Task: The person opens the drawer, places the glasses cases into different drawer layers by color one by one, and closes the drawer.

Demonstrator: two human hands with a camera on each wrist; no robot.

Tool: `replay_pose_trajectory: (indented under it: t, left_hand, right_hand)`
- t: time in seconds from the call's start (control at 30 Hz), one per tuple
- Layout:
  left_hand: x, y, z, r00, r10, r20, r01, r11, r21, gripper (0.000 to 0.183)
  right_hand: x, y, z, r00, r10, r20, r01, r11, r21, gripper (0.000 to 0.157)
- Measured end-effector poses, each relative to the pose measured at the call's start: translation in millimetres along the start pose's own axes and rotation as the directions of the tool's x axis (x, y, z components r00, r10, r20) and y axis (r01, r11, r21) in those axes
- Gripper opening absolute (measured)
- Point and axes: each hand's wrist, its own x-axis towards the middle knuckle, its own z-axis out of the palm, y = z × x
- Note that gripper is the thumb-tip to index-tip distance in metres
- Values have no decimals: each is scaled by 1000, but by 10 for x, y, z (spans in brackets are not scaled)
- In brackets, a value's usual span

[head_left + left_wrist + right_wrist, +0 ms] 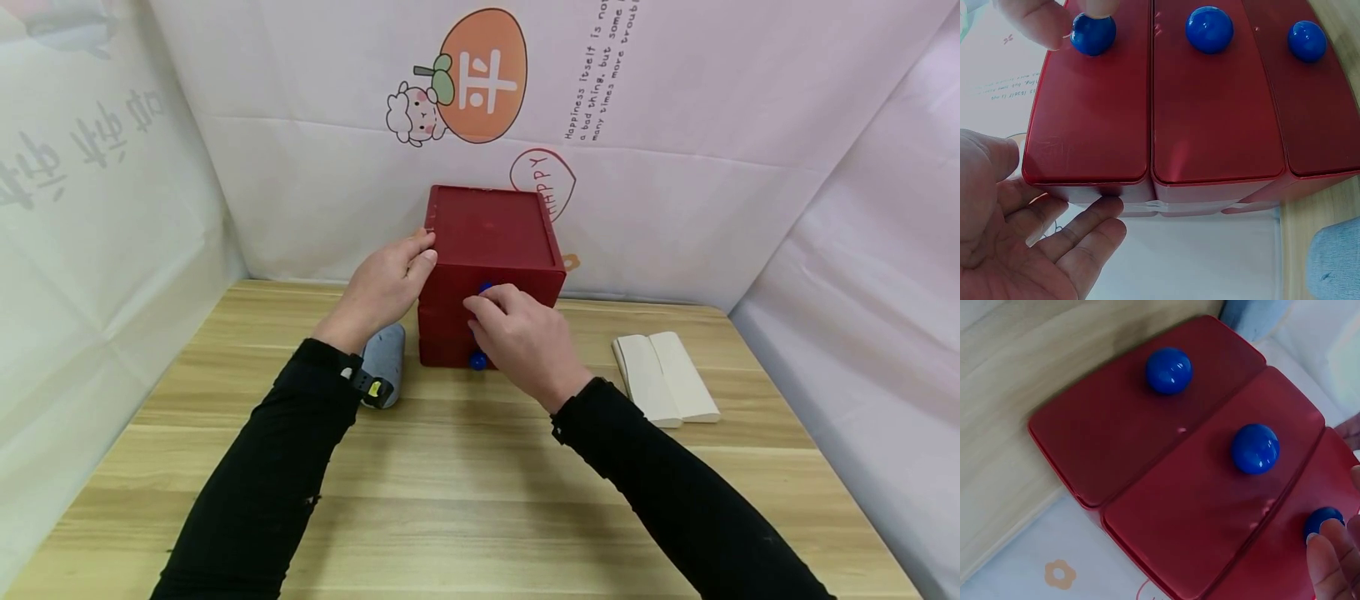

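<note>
A red box of three stacked drawers [495, 225] stands on the table, each drawer front bearing a round blue knob. All the drawer fronts look flush. My left hand [390, 279] rests along the box's left side near the top, its fingers [1094, 231] fairly straight and the palm turned toward the box. At the top drawer, my right hand [528, 337] has its fingertips [1329, 556] around the top knob [1093, 34], pinching it. The middle knob [1209, 29] and bottom knob [478, 360] are untouched.
A grey-blue, rounded case [384, 358] lies left of the box, partly behind my left wrist. To the right, an open cream-paged notebook [663, 379] lies on the wooden table [465, 500]. Printed white cloth [300, 167] hangs behind and at both sides.
</note>
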Motion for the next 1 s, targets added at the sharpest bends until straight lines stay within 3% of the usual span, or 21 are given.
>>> replay_pose_trajectory:
  t: [0.37,0.63,1.0]
  left_hand:
    - [0,0,4,1000,-6,6,7,1000,-5,61]
    - [-3,14,-2,1000,-16,9,16,1000,-7,61]
    - [1,7,2,1000,-9,6,9,1000,-5,60]
  right_hand:
    - [-143,-65,201,994,-98,58,103,990,-97,26]
    - [-234,-17,300,990,-51,135,72,985,-154,26]
    - [-252,19,349,981,-25,193,56,987,-153,34]
